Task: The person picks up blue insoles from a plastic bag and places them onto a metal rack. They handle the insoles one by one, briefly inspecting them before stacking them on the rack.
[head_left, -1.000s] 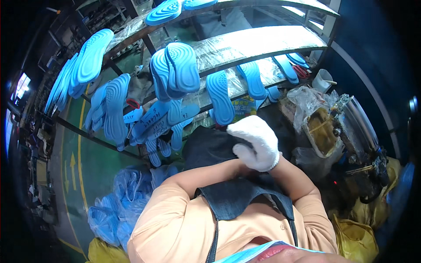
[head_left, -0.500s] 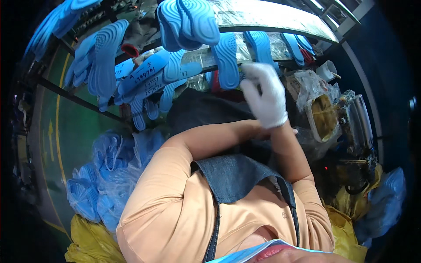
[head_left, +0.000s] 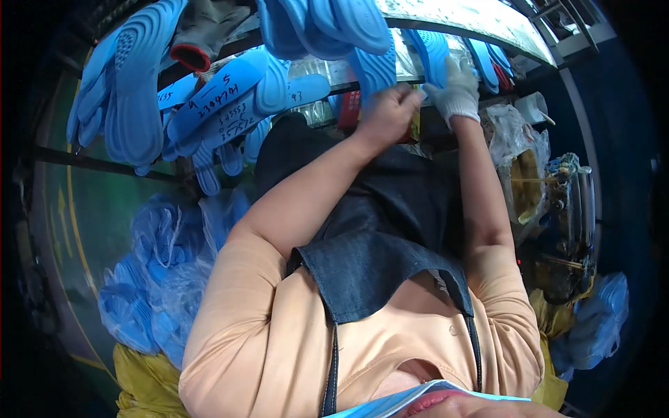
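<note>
My left hand [head_left: 390, 115] is bare and closed, fingers curled in and thumb pressed against them. Whatever it may pinch does not show. Just to its right, my right hand [head_left: 456, 94] wears a white knit glove, its fingers apart and pointing at the rack. The glove overlaps the lower end of a blue insole [head_left: 426, 50]; whether they touch, I cannot tell. Another blue insole [head_left: 374, 68] hangs above my left hand. In front, a cluster of blue insoles [head_left: 327, 28] sits on the upper shelf [head_left: 474, 24].
More insoles [head_left: 143, 83] hang at the left, beside marked ones [head_left: 223, 94] and a grey glove with a red cuff [head_left: 209, 31]. Plastic bags of blue pieces [head_left: 157, 279] lie lower left. At right stand a white cup [head_left: 532, 108], a glue-stained container [head_left: 526, 184] and a metal device [head_left: 568, 216].
My forearms were crossed; now they are uncrossed and reach forward. My bare left hand has come out into sight, and the gloved right hand has moved up and right to the insoles.
</note>
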`<state>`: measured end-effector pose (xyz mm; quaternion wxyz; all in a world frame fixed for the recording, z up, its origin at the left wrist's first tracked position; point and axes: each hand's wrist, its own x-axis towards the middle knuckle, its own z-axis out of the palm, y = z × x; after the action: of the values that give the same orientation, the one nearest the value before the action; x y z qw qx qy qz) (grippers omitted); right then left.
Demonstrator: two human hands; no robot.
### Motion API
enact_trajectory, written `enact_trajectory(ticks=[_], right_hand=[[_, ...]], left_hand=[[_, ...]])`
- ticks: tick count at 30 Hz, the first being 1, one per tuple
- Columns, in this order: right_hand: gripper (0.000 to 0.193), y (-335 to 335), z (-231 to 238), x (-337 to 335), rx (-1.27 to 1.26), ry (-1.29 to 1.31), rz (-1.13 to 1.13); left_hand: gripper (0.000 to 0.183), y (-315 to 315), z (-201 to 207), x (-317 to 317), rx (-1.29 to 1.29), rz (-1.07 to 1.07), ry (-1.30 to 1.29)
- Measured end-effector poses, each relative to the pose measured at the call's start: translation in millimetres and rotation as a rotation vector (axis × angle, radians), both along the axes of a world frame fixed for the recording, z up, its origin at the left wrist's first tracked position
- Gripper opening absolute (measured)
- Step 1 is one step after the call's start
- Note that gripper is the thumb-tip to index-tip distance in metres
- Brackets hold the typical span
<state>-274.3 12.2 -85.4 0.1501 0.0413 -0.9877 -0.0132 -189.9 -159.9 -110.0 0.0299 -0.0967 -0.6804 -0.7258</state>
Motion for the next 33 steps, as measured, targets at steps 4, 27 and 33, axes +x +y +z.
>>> enact_trajectory(ticks=[4,27,33], right_hand=[[0.075,-48.2,-4.9,5.6,-0.278,0.157,0.428],[0.092,-78.1,-12.0,-3.0,-0.486,-0.299,0.348],[0.081,-80.7,2.3,6.5,-0.691,-0.467,0.262]], left_hand=[[0.025,-21.0,-18.3,-19.3,0.053,0.452,-0.002],[0.044,-25.7,-43.2,-44.0,0.633,0.298,-0.330],[0.042,-28.0,-37.5,-40.6,0.663,0.286,-0.382]])
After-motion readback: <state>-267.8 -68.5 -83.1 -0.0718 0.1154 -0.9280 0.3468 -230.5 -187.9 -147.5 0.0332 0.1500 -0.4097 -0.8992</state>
